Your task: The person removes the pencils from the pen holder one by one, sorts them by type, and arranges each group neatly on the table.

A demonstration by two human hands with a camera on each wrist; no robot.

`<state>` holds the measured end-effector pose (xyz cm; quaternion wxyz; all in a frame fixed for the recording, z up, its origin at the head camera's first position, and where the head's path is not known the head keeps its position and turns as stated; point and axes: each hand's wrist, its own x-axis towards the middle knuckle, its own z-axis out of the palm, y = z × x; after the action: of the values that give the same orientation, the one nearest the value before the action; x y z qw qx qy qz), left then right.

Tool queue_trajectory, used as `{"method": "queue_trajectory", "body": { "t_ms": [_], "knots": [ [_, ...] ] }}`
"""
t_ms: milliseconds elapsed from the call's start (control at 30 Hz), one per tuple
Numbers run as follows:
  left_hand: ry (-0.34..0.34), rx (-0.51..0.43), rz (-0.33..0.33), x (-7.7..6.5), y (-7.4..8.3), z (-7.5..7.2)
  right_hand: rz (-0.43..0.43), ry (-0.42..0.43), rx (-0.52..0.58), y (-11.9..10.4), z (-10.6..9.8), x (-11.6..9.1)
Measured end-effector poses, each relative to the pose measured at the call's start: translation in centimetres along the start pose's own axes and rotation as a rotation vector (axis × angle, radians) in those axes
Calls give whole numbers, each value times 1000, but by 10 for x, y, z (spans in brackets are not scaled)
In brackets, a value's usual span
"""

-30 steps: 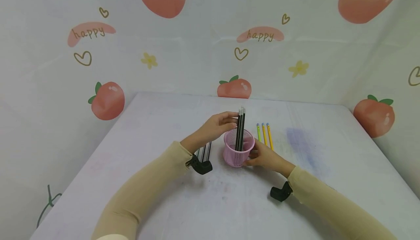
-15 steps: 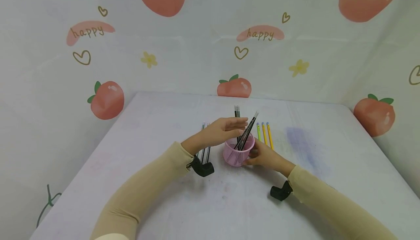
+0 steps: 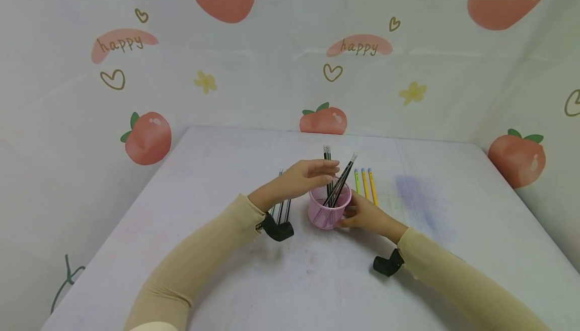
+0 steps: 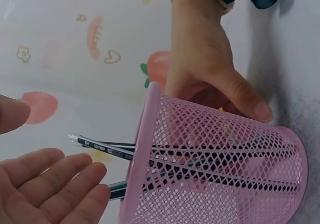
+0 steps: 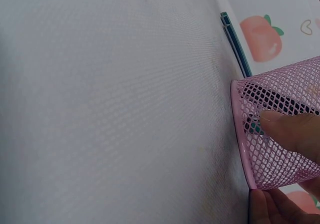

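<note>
A pink mesh pencil cup (image 3: 326, 220) stands upright on the table with several dark pencils (image 3: 348, 168) in it, leaning in two directions. My right hand (image 3: 366, 216) grips the cup's lower right side, thumb (image 5: 292, 131) laid on the mesh in the right wrist view. At the rim's left, my left hand (image 3: 300, 179) hovers with fingers extended and nothing held. In the left wrist view, its fingers (image 4: 65, 184) lie close to the pencils' white-tipped ends.
More dark pencils (image 3: 288, 211) lie left of the cup, partly behind my left wrist. To the right lie a green pencil (image 3: 357, 181) and two yellow pencils (image 3: 372, 188). A fruit-printed white cloth (image 3: 272, 89) hangs behind the table.
My left hand has let go of the upright bundle of dark pencils; they have spread and now lean in the cup. The right hand has stayed on the cup.
</note>
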<state>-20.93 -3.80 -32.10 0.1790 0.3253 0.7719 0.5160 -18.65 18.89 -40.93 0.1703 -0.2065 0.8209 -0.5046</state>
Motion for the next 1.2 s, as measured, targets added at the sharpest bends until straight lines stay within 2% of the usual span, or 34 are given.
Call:
{"method": "queue_trajectory", "body": {
  "t_ms": [133,267,467,667,767,867,1000,1200],
  "knots": [
    [59,2,7,1,-1,-4,6,6,-3,1,0,0],
    [141,-49,10,5,-6,-9,-2,6,1,1,1,1],
    [263,-83,-41,10,-12,-12,-10,3,-6,1,0,1],
    [349,-113,-89,14,-15,-11,-9,5,-7,2,0,1],
    [350,-131,-113,16,-17,-9,-11,6,-11,2,0,1],
    [313,-149,-131,18,-19,-7,-14,8,-11,3,0,1],
    [276,-172,-130,19,-21,-4,-16,9,-12,3,0,1],
    [277,-194,-118,18,-20,-3,-20,11,-18,3,0,1]
  ]
}}
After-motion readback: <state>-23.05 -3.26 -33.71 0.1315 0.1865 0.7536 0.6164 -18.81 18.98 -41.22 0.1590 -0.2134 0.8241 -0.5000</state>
